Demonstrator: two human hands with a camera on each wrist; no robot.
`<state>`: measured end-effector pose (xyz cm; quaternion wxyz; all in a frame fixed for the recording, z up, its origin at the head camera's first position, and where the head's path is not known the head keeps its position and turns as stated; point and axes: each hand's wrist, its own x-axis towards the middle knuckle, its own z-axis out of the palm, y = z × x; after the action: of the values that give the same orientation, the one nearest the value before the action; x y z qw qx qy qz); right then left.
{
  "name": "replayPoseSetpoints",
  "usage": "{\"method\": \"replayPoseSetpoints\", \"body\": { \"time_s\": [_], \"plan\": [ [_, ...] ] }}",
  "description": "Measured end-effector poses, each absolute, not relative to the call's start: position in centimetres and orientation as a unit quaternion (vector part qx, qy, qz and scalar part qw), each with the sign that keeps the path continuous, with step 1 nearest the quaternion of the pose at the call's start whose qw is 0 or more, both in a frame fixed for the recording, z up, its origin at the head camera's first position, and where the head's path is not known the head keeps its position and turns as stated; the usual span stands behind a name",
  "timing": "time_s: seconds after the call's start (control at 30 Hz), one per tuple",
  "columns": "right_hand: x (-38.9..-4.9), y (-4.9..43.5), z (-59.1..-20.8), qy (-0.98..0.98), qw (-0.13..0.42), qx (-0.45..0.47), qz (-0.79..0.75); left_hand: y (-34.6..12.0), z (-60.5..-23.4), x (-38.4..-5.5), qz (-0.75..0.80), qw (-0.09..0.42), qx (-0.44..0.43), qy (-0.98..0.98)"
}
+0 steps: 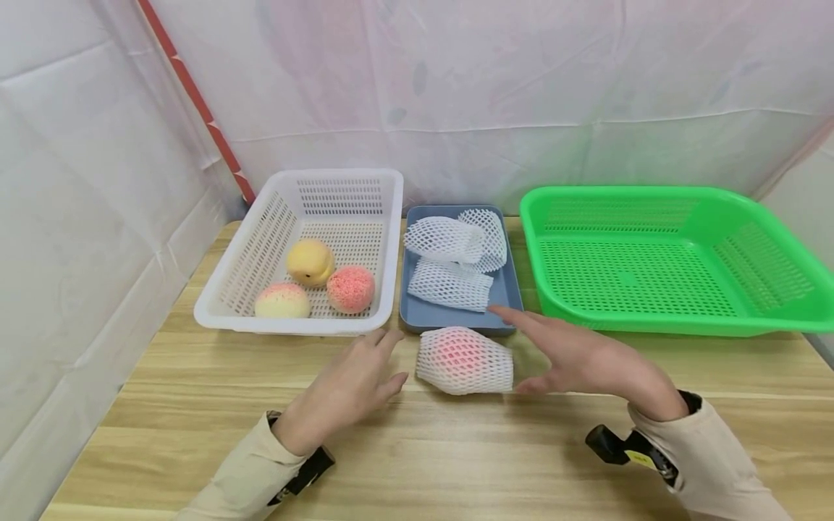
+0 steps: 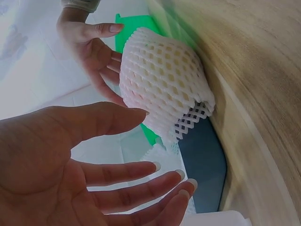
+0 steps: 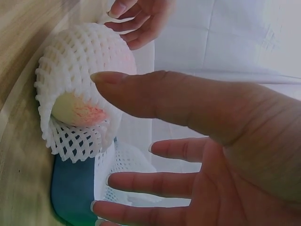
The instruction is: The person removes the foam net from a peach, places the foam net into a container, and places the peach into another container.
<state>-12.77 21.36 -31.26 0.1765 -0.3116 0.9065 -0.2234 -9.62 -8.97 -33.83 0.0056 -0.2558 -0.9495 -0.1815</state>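
Observation:
A pink and cream peach in a white foam net sleeve (image 1: 464,361) lies on the table, in front of the blue-grey tray (image 1: 508,318). Through the sleeve's open end the peach (image 3: 77,109) shows in the right wrist view. My left hand (image 1: 348,387) hovers left of the netted peach, fingers relaxed, apart from it in the head view. On the other side my right hand (image 1: 583,358) is spread, its thumb close to the sleeve's right end; whether it touches I cannot tell. Neither hand holds anything. Several spare foam nets (image 1: 449,284) lie in the tray.
At the left, a white basket (image 1: 397,246) holds a yellow peach (image 1: 310,262), a pink-red one (image 1: 350,289) and a pale one (image 1: 282,300). A green basket (image 1: 651,325) stands at the right. White cloth (image 1: 456,87) hangs behind the table.

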Motion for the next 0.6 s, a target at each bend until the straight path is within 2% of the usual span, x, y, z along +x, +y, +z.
{"method": "replayPoseSetpoints", "body": {
  "time_s": [0.27, 0.6],
  "plan": [
    [-12.75, 21.18, -31.29, 0.906, 0.176, -0.315, -0.221, -8.71, -33.53, -9.5, -0.171, -0.018, -0.244, -0.954],
    [-12.68, 20.58, -31.88, 0.905, 0.17, -0.325, -0.217, -8.76, -33.38, -9.36, -0.168, -0.013, -0.246, -0.954]
  ]
}}
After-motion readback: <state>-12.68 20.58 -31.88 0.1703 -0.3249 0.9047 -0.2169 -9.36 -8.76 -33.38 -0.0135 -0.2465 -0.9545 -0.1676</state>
